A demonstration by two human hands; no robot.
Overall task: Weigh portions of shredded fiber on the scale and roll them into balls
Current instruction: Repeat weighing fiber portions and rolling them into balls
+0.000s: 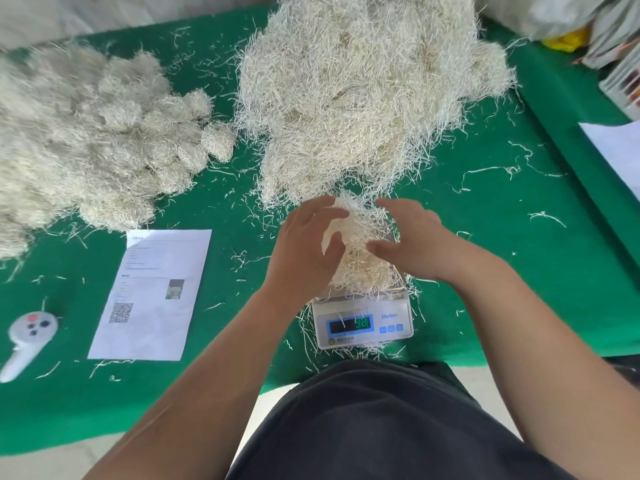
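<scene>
Portion: a loose clump of shredded fiber (pixel 360 244) sits on the scale's pan at centre frame, held between both hands.
Left hand: the left hand (pixel 304 247) is at the clump's left side, its fingers (pixel 329 213) curved around the fiber and the thumb pressing in lower down; it grasps the clump.
Right hand: the right hand (pixel 412 237) is at the clump's right side, fingers bent inward against the fiber with the thumb below; it grasps the same clump.
Scale: a small white digital scale (pixel 363 323) stands on the desk just below the hands; its green-lit display shows digits, too blurred to read surely. Loose strands lie around its base.
Loose pile: a big heap of shredded fiber (pixel 363 91) fills the upper centre of the frame, its near edge just beyond the hands.
Rolled balls: a heap of finished fiber balls (pixel 104 133) lies at upper left, blurred toward the frame's edge.
Desk: the desk (pixel 502 271) has a green cover scattered with stray strands.
Paper: a printed sheet (pixel 152 292) with a QR code lies left of the scale.
Remote: a white handheld controller (pixel 27 337) lies at far left, beside the sheet.
</scene>
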